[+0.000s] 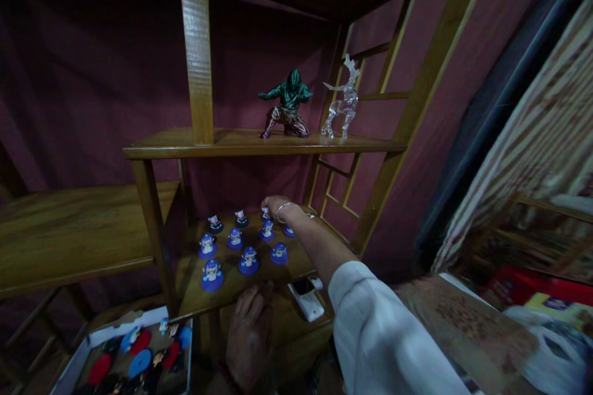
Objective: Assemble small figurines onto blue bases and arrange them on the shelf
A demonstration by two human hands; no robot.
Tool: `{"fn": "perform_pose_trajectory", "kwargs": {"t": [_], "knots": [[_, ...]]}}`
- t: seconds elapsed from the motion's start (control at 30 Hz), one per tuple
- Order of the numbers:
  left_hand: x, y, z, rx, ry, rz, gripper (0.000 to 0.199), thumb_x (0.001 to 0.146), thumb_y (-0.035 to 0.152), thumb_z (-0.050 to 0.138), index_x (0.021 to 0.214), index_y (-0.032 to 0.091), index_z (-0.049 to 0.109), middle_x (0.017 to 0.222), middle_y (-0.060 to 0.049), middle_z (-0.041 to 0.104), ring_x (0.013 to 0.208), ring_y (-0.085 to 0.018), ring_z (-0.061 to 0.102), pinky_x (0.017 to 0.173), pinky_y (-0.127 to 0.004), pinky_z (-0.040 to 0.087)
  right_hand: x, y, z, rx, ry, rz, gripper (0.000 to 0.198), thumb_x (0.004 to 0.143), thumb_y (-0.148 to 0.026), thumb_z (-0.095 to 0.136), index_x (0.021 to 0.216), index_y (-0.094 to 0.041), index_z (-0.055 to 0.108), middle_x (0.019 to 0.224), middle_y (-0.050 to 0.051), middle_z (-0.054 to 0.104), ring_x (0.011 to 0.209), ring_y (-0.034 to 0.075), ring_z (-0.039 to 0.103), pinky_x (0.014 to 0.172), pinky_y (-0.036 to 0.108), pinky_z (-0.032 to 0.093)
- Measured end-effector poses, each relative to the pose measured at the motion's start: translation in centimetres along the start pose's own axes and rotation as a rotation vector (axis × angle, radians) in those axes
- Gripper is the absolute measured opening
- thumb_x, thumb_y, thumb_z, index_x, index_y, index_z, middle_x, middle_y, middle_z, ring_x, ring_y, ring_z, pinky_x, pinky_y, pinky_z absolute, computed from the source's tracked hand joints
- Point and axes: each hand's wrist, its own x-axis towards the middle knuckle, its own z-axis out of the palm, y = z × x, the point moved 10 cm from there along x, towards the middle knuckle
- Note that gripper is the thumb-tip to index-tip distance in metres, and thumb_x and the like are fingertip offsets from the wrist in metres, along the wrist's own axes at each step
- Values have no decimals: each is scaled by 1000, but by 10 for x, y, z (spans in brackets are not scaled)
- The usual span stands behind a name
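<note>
At the back of the lower shelf, my right hand (pixel 277 203) is closed, its fingers on top of a small black-and-white figurine (pixel 265 213). Two similar figurines stand to its left, one at the middle (pixel 241 218) and one further left (pixel 215 224). In front are several small figurines on round purple bases, such as the one nearest the left post (pixel 212 274). My forearm partly covers one purple-based figurine (pixel 290 231). My left hand (pixel 252 321) is low at the shelf's front edge, a little blurred, fingers loosely bent and holding nothing visible.
A white handheld device (pixel 306 299) lies at the shelf's front right. Above, a green-and-bronze crouching figure (pixel 288 105) and a clear deer figurine (pixel 343 102) stand on the upper shelf (pixel 231 143). An open box (pixel 92 340) with several figurines sits lower left. Wooden posts (pixel 155 234) frame the shelf.
</note>
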Motion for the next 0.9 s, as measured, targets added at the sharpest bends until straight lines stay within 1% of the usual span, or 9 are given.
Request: {"fn": "perform_pose_trajectory", "kwargs": {"t": [0.13, 0.27, 0.4, 0.63, 0.8, 0.9], "knots": [[0, 1, 1, 2, -6, 19, 31, 72, 3, 40, 84, 20, 64, 108, -5, 60, 102, -20, 47, 85, -37, 45, 2, 2, 0, -12, 7, 4, 25, 65, -12, 59, 87, -19, 68, 91, 7, 68, 83, 18, 61, 65, 19, 41], [1, 2, -2, 6, 8, 37, 32, 71, 3, 39, 82, 19, 64, 108, -5, 60, 101, -20, 48, 83, -37, 46, 6, 6, 3, -24, -6, 5, 24, 66, -14, 58, 86, -21, 68, 89, 6, 68, 82, 17, 62, 63, 19, 41], [2, 4, -4, 9, 9, 53, 32, 71, 2, 39, 80, 20, 64, 107, -5, 61, 101, -20, 49, 82, -37, 46, 8, 9, 5, -34, -3, 5, 25, 66, -16, 58, 88, -22, 67, 92, 6, 68, 85, 18, 62, 63, 19, 40], [2, 4, -4, 17, 19, 41, 30, 70, 2, 39, 74, 20, 62, 106, -5, 60, 100, -20, 49, 81, -36, 47, 6, 10, 4, -43, -24, 22, 27, 66, -14, 60, 91, -22, 66, 93, 6, 68, 85, 18, 62, 64, 20, 41], [3, 4, -3, 27, -4, 30, 27, 71, 3, 40, 74, 18, 62, 107, -6, 60, 101, -21, 48, 82, -36, 47, 6, 7, 5, -41, -31, 12, 27, 67, -12, 58, 91, -21, 65, 94, 7, 67, 85, 18, 62, 64, 20, 41], [3, 3, -4, 28, 7, 20, 28, 72, 4, 40, 74, 19, 63, 106, -6, 60, 102, -20, 48, 82, -37, 47, 8, 7, 8, -41, -44, -3, 30, 65, -13, 60, 94, -22, 65, 95, 6, 67, 85, 18, 61, 64, 20, 41]]}}
